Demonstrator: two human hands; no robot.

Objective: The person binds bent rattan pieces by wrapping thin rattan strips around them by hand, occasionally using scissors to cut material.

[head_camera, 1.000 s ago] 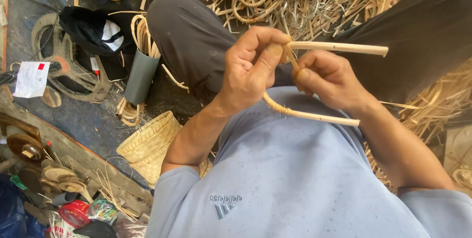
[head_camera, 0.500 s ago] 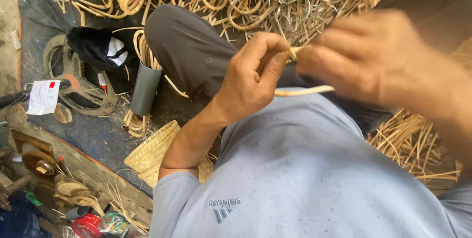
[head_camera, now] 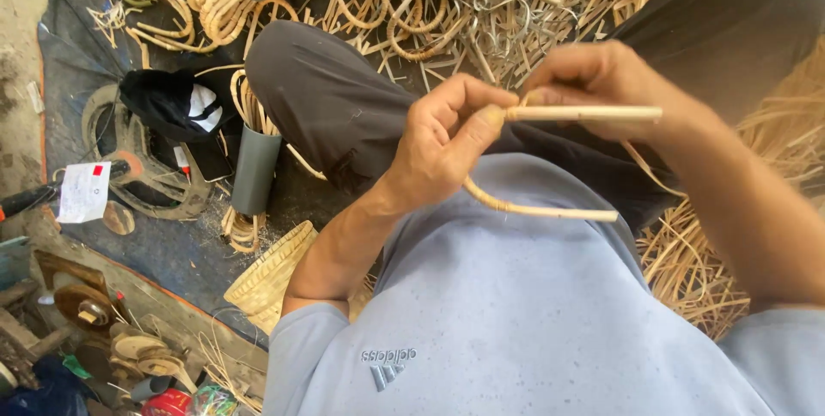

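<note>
Heap of cane offcuts [head_camera: 481, 12]: on the floor, beyond both grips. Woven basket [head_camera: 271, 283]: on the floor, below the left forearm. Grey tube [head_camera: 255, 171]: upright, left of the left grip, cane strips inside. Left hand [head_camera: 443, 141]: grip clamped on the bent cane rod [head_camera: 550, 158] at its bend. Right hand [head_camera: 619, 89]: grip pinching the rod's straight upper arm; lower arm juts free beneath.

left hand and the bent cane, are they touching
Touching: the head view shows the left hand with thumb and fingers pinched on the bent cane at its bend.
</note>
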